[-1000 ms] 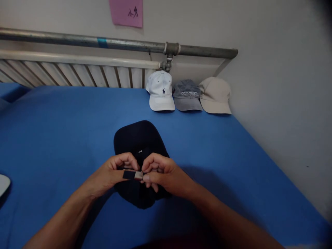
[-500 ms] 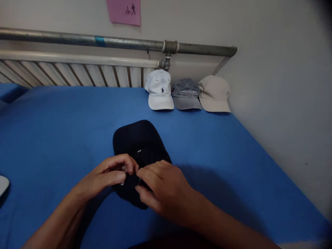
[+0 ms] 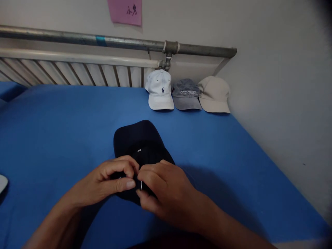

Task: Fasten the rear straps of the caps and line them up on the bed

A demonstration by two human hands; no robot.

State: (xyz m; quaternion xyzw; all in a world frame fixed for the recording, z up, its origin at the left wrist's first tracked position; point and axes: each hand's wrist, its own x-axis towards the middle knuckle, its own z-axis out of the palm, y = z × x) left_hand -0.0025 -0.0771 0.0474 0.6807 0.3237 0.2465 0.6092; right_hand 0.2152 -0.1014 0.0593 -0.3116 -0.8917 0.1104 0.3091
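Note:
A black baseball cap (image 3: 138, 136) lies on the blue sheet, its brim pointing away from me and a small white mark on its crown. Both hands are over its near end. My left hand (image 3: 111, 178) pinches the cap's dark strap between thumb and fingers. Right beside it, my right hand (image 3: 166, 190) is closed on the same part, where a thin bright metal edge (image 3: 141, 185) shows, perhaps a buckle. The fingers hide most of the strap.
At the back stand a white cap (image 3: 160, 90), a grey cap (image 3: 186, 93) and a beige cap (image 3: 214, 94) in a row. Behind them are a radiator (image 3: 75, 74) and a metal pipe (image 3: 129, 43). A white edge of something (image 3: 3, 183) shows at far left.
My left thumb has moved right along the strap, closer to my right hand. The bright metal edge shows more clearly. The cap has barely shifted.

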